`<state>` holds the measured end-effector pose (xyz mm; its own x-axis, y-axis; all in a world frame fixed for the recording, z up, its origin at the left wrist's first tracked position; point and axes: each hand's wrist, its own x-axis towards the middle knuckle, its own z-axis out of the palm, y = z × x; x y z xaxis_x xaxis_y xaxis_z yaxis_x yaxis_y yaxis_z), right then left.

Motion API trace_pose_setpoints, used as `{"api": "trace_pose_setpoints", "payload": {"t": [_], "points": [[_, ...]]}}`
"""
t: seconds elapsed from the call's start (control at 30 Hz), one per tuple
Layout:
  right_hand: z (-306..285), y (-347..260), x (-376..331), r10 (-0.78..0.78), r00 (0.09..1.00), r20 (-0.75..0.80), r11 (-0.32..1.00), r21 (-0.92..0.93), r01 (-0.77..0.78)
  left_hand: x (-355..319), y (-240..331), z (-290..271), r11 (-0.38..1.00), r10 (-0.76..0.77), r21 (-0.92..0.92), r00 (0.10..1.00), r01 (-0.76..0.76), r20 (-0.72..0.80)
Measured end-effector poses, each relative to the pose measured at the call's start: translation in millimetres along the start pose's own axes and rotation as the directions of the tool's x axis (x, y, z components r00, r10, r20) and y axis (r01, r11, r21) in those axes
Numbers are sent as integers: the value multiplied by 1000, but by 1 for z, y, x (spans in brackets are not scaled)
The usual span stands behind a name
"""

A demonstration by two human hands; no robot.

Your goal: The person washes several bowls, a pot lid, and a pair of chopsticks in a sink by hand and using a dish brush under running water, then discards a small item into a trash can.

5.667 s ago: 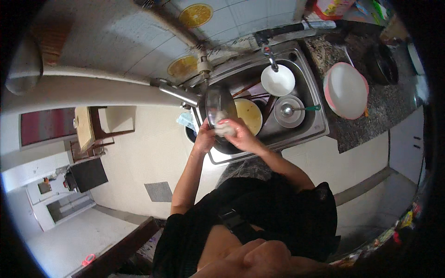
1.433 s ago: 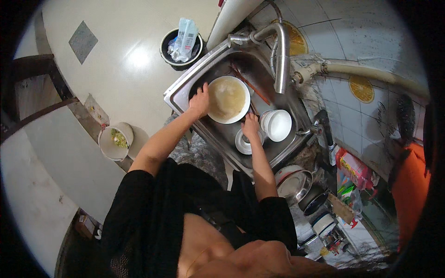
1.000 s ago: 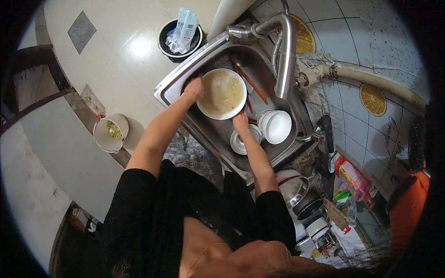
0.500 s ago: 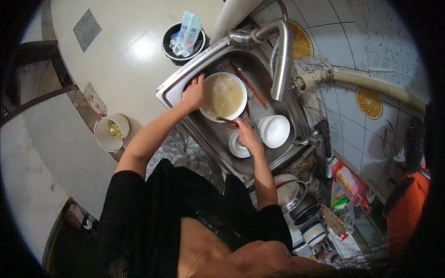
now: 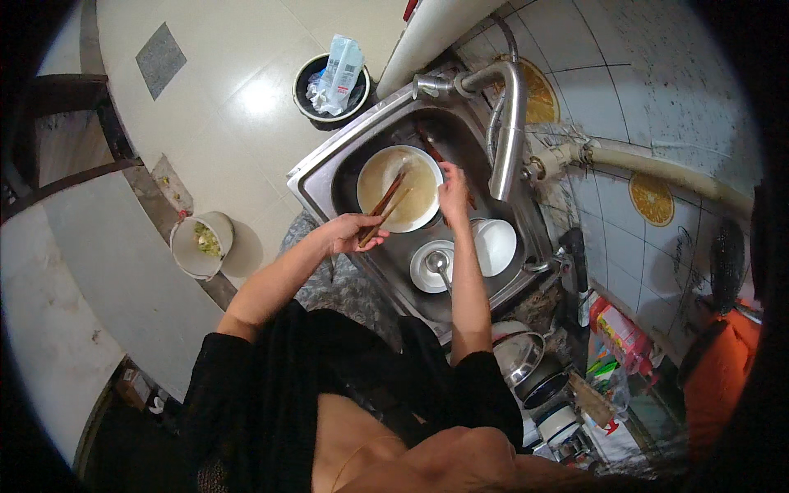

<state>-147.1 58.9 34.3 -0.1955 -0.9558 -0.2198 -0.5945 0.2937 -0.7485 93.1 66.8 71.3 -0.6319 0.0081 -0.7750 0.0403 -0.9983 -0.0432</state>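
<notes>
A white bowl (image 5: 368,215) of cloudy water stands in the steel sink (image 5: 349,177). My left hand (image 5: 355,232) is closed around a few brown chopsticks (image 5: 385,205), their far ends over the water. At the bowl's right rim is my right hand (image 5: 452,195), fingers curled; what they grip, if anything, is hidden. Other brown chopsticks (image 5: 429,146) lie in the sink beyond that hand. Nearer me, a metal ladle (image 5: 437,261) rests in a small white dish (image 5: 421,279). White bowls (image 5: 496,246) sit to its right, partly behind my right forearm.
A steel faucet (image 5: 511,140) arches over the sink's right side. A black bin (image 5: 304,92) with a plastic bag stands on the floor beyond. To the left is a white bucket (image 5: 197,261) with food scraps. Pots (image 5: 526,361) and a pink bottle (image 5: 620,333) crowd the right.
My left hand has come from the bowl's left side nearer to me and now holds chopsticks. My right hand has moved away to the bowl's right rim, uncovering the ladle in the dish.
</notes>
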Motion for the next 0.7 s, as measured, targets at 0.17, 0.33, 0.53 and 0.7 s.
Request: {"api": "trace_pose_setpoints", "payload": {"t": [0.17, 0.33, 0.53, 0.7], "points": [[-3, 50, 42, 271, 931, 244, 866, -485, -125, 10, -7, 3, 999, -25, 43, 998, 22, 55], [12, 54, 27, 439, 881, 176, 727, -646, -233, -1, -26, -11, 991, 36, -132, 988, -16, 150], [45, 151, -6, 576, 816, 43, 800, -232, -553, -3, -35, 0, 988, 91, -120, 996, -93, -16], [29, 103, -16, 336, 941, -40, 935, -105, -338, 5, -30, -3, 987, 68, -145, 997, -72, -29]]}}
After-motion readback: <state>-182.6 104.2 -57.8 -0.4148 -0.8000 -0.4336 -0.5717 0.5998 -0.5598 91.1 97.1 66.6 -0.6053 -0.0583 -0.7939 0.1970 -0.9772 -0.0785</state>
